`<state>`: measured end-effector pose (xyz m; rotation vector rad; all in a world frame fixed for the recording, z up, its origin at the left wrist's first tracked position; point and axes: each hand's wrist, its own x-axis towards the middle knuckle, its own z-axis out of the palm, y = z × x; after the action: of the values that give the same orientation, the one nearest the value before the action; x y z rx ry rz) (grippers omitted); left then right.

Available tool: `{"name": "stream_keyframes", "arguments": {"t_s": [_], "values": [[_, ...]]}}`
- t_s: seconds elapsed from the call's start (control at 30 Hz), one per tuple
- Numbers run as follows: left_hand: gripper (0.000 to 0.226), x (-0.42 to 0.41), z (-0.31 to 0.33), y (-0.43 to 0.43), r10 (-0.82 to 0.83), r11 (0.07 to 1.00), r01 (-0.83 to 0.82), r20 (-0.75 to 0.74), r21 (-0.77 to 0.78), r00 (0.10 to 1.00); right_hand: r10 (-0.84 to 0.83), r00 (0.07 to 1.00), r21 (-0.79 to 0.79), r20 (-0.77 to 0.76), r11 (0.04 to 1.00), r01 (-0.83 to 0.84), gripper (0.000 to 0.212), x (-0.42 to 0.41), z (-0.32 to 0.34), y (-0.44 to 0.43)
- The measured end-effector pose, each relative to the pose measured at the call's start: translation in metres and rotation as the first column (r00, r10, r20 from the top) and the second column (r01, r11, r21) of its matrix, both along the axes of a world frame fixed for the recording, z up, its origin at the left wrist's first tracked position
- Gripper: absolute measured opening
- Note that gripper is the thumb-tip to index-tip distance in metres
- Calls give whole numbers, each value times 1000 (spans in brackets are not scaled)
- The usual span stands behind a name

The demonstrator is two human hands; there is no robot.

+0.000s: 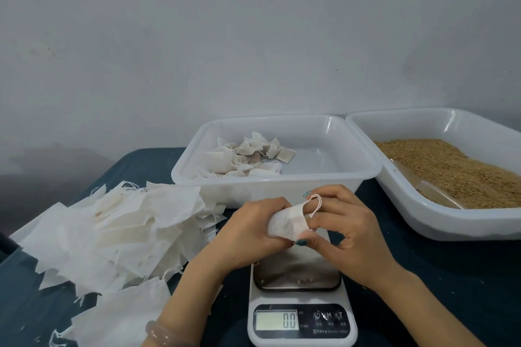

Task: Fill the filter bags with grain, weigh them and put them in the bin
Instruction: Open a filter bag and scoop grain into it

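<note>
Both hands hold one white filter bag [287, 223] above the scale [298, 315]. My left hand [253, 231] grips the bag's body from the left. My right hand [346, 231] pinches its mouth, and the drawstring loop [315, 201] lies over a finger. The scale's steel plate [296, 276] carries nothing and the display reads 0.0. Behind the hands stands a white bin [363, 175] with several filled bags [248, 158] in its left part. A second white bin [400, 197] at the right holds brown grain [456, 166].
A loose heap of empty filter bags [112, 234] covers the dark blue tabletop [451, 276] on the left. A clear scoop [431, 190] lies half buried in the grain. A few grains lie on the scale plate. A grey wall rises right behind the bins.
</note>
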<state>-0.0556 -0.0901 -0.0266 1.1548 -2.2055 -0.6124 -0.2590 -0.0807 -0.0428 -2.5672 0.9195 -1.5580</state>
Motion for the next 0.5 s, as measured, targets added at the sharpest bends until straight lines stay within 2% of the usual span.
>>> {"name": "stream_keyframes", "arguments": {"t_s": [0.1,0.2,0.33,0.43,0.5], "values": [[16,1,-1,-2,30,1000,-30,-27,5,999,-36,998,-10,49,999,37,33,-1,3,2],[14,2,-3,-3,81,997,-81,-37,14,996,-111,980,7,163,994,112,35,-4,7,2],[13,3,-5,-4,155,988,-155,-25,-11,988,-290,911,152,294,955,255,26,-7,12,0],[14,5,-6,-5,164,986,-164,-4,-28,987,-413,870,236,270,904,357,15,-18,19,-6],[14,6,-7,-5,170,985,-170,-2,-28,985,-539,824,236,172,835,497,12,-34,29,-16]]}}
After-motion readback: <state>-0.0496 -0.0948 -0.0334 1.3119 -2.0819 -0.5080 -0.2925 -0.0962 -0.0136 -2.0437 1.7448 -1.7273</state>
